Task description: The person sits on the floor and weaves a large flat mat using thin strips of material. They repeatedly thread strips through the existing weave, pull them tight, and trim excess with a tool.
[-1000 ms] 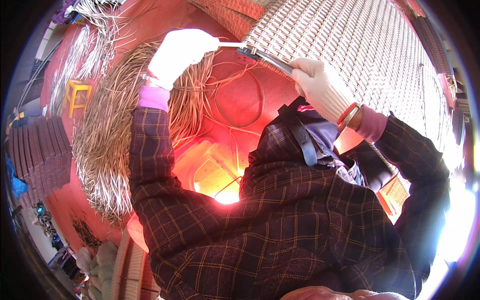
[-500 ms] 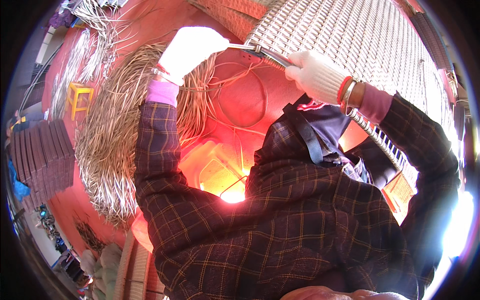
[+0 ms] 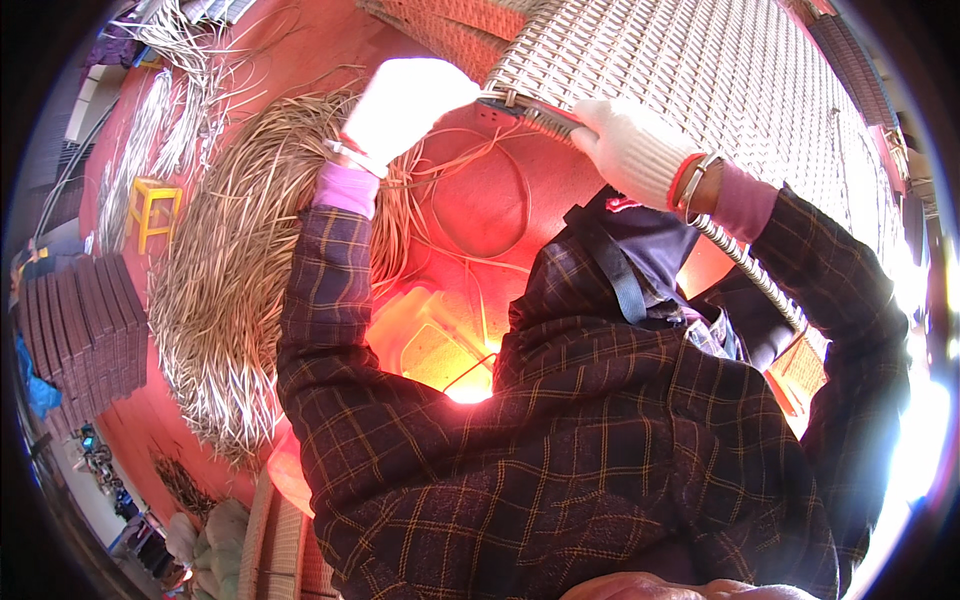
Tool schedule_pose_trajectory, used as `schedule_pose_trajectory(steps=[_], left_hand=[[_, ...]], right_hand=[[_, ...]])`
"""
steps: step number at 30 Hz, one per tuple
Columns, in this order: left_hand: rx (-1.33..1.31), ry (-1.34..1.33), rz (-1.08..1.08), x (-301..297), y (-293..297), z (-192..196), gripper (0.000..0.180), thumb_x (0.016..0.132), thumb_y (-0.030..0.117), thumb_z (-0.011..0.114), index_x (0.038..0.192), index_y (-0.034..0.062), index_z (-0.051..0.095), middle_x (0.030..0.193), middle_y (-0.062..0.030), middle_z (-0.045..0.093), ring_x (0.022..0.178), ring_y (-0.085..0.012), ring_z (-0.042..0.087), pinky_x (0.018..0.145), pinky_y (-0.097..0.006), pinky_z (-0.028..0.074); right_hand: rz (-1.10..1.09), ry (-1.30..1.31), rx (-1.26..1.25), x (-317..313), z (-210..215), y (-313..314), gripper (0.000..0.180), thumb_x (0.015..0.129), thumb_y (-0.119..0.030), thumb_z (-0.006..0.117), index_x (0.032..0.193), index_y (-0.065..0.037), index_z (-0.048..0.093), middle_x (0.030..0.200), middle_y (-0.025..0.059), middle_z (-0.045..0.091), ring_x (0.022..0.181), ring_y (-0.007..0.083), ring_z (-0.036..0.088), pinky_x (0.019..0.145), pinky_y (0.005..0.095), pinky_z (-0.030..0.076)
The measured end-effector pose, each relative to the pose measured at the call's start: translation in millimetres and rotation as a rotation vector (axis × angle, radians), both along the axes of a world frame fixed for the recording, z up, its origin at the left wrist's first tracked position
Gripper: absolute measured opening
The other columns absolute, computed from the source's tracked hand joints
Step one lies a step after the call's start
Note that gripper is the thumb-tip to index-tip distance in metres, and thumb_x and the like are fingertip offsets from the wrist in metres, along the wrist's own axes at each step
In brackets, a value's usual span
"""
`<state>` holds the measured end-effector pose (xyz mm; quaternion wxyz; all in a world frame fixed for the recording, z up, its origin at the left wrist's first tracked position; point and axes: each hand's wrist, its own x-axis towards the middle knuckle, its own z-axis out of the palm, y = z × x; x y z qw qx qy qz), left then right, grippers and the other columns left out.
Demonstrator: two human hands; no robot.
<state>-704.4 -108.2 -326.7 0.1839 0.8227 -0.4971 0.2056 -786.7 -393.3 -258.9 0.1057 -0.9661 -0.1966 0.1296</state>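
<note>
Both my hands wear pale knitted gloves. My left hand (image 3: 412, 108) is closed at the near-left corner of a woven panel (image 3: 640, 60), its fingertips at the rim. Glare washes out its fingers and hides most of the pale weaving strand pinched there. My right hand (image 3: 640, 152) is wrapped round a slim grey metal tool (image 3: 550, 118). This tool lies along the panel's near edge and points left toward my left hand. Its exact kind does not show.
A big bundle of tan strands (image 3: 225, 270) lies on the red floor left of my left arm. Farther left stand a yellow stool (image 3: 155, 212) and a stack of brown woven panels (image 3: 85, 330). An orange plastic seat (image 3: 425, 345) glows below my hands.
My left hand has moved right, closer to the panel's corner, and the strand stretched between them is now hidden. My right hand, still gripping the tool, has shifted only slightly.
</note>
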Motion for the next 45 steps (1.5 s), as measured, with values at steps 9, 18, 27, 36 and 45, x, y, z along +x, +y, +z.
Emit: schedule_pose_trajectory(steps=[9, 18, 27, 36, 45], left_hand=[[-0.087, -0.003, 0.096, -13, -31, 5, 0.008, 0.089, 0.014, 0.073, 0.093, 0.0062, 0.074, 0.09, -0.0095, 0.07, 0.084, -0.0287, 0.07, 0.075, -0.04, 0.057], [-0.042, -0.21, 0.378, -28, -48, 31, 0.016, 0.085, 0.016, 0.074, 0.101, 0.0127, 0.076, 0.098, -0.0056, 0.073, 0.09, -0.0261, 0.07, 0.077, -0.038, 0.057], [-0.223, 0.737, -0.173, -30, -67, 39, 0.024, 0.093, 0.016, 0.069, 0.113, 0.0042, 0.074, 0.094, -0.0089, 0.074, 0.078, -0.0229, 0.07, 0.074, -0.037, 0.059], [-0.129, -0.03, -0.114, -25, -80, 20, 0.021, 0.09, 0.014, 0.068, 0.108, 0.0091, 0.076, 0.104, -0.0074, 0.074, 0.096, -0.0275, 0.069, 0.084, -0.04, 0.058], [-0.176, 0.027, -0.198, -22, -104, 30, 0.019, 0.091, 0.017, 0.064, 0.103, 0.0105, 0.077, 0.094, -0.0056, 0.074, 0.087, -0.0261, 0.071, 0.078, -0.039, 0.058]], right_hand=[[0.034, 0.108, 0.059, 22, 4, 7, 0.024, 0.099, -0.024, 0.059, 0.105, -0.005, 0.071, 0.073, 0.0198, 0.07, 0.074, 0.0377, 0.073, 0.07, 0.0492, 0.058], [0.205, -0.062, -0.007, 42, -7, -12, 0.021, 0.097, -0.021, 0.059, 0.093, -0.006, 0.073, 0.073, 0.0186, 0.069, 0.073, 0.0342, 0.072, 0.067, 0.0469, 0.057], [-0.515, 0.456, 0.567, -30, 53, -53, 0.032, 0.1, -0.03, 0.058, 0.079, -0.007, 0.063, 0.061, 0.0009, 0.055, 0.043, 0.0092, 0.049, 0.041, 0.0307, 0.041], [-0.627, 0.9, 1.059, -62, 28, -50, 0.025, 0.102, -0.018, 0.057, 0.115, 0.003, 0.062, 0.079, 0.0013, 0.062, 0.06, 0.0105, 0.06, 0.053, 0.0265, 0.051], [-0.68, 0.972, 0.725, -131, 23, -42, 0.019, 0.104, -0.019, 0.05, 0.103, -0.003, 0.06, 0.08, 0.002, 0.064, 0.067, 0.0089, 0.063, 0.064, 0.0259, 0.054]])
